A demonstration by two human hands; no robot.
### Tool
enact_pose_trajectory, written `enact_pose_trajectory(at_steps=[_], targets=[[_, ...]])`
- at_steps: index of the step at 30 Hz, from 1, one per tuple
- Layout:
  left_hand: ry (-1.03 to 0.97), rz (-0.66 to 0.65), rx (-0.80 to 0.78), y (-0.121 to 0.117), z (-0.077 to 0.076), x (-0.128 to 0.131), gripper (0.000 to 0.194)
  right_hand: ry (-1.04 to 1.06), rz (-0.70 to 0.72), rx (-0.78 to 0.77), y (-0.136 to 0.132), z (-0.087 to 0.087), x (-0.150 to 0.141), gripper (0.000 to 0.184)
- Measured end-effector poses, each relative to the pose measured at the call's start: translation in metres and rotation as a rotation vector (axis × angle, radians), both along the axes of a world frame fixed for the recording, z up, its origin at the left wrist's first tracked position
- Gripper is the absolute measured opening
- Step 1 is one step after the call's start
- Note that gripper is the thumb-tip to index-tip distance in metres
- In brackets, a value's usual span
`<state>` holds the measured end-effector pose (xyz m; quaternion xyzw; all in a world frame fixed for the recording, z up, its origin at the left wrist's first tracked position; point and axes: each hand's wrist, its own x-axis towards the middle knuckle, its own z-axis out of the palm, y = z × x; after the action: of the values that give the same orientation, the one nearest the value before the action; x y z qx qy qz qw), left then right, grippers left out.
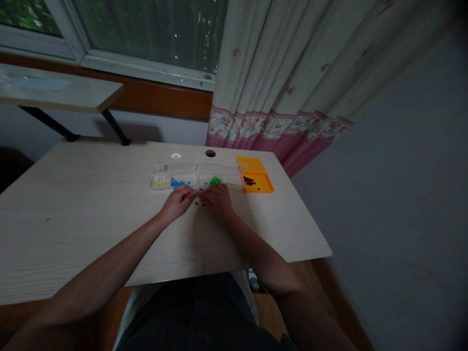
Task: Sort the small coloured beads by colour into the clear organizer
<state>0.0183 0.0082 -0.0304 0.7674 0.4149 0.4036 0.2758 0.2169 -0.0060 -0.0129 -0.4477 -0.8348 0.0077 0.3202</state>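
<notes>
My left hand and my right hand meet fingertip to fingertip over the table, fingers pinched. Whatever they pinch is too small to make out. Several tiny dark pieces lie on the tabletop beneath and between them. Just beyond my left hand, blue pieces sit in a clear plastic box. Green pieces are in another clear box, with pale yellow pieces to their right, partly behind my right hand.
At the left of the row stands a small clear box with yellow pieces. An open orange box at the right holds dark brown pieces. Behind are a cable hole, a raised shelf and a curtain.
</notes>
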Motion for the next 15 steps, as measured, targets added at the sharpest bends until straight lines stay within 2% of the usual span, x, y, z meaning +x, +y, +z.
enact_pose_trajectory(at_steps=[2, 4, 7, 9, 11, 15], targets=[[0.013, 0.010, 0.009, 0.000, 0.002, -0.003, 0.030, 0.023, -0.094, 0.006, 0.005, 0.001, 0.012, 0.018], [0.042, -0.001, 0.005, 0.001, 0.005, -0.008, 0.028, 0.065, -0.248, 0.008, 0.013, 0.002, 0.030, 0.019], [0.103, -0.066, -0.018, 0.004, 0.009, -0.018, 0.026, 0.110, -0.490, 0.006, 0.024, -0.001, 0.060, 0.021], [0.128, -0.103, -0.020, 0.005, 0.011, -0.023, 0.024, 0.125, -0.598, 0.003, 0.028, -0.004, 0.073, 0.022], [0.139, -0.126, -0.017, 0.006, 0.011, -0.026, 0.023, 0.118, -0.631, -0.006, 0.030, -0.006, 0.078, 0.024], [0.139, -0.178, -0.064, 0.004, 0.008, -0.025, 0.022, 0.102, -0.605, -0.010, 0.028, -0.006, 0.074, 0.027]])
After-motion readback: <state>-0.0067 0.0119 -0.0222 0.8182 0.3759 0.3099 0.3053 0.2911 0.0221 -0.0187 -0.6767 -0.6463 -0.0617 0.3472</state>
